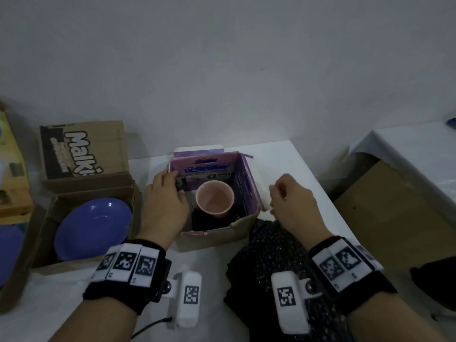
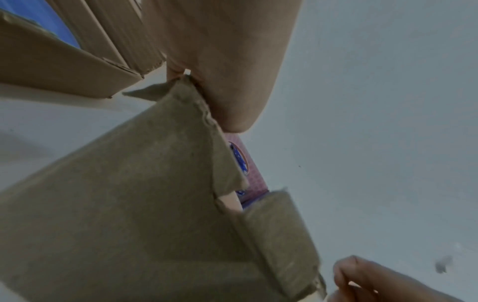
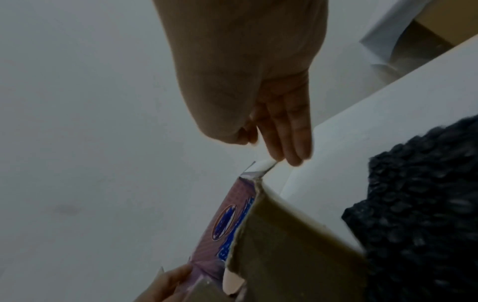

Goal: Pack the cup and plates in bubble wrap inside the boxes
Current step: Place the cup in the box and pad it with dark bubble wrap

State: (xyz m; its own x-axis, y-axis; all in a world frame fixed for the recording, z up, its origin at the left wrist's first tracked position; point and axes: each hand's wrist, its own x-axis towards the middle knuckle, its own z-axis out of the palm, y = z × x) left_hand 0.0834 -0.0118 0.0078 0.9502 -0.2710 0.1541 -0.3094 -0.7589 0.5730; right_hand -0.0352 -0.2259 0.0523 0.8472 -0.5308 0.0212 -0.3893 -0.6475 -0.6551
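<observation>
A small cardboard box [image 1: 218, 239] with a purple printed inside stands in the middle of the white table. A pink cup [image 1: 214, 197] stands upright in it on dark bubble wrap. My left hand [image 1: 164, 196] grips the box's left flap, thumb inside. My right hand [image 1: 283, 193] pinches the white right flap [image 3: 260, 166] between thumb and fingers [image 3: 287, 141]. A black bubble wrap sheet [image 1: 269, 257] lies under my right wrist. A blue plate [image 1: 93, 228] lies in an open brown box [image 1: 47, 218] at the left. The wrist views show only slivers of the cup [image 2: 230, 201].
A brown flap printed "Malki" [image 1: 81, 149] stands up behind the plate box. Another blue plate [image 1: 9, 250] shows at the far left edge. At the right a second table with a white cloth [image 1: 417, 154] has cardboard [image 1: 394, 208] below it. A grey wall is behind.
</observation>
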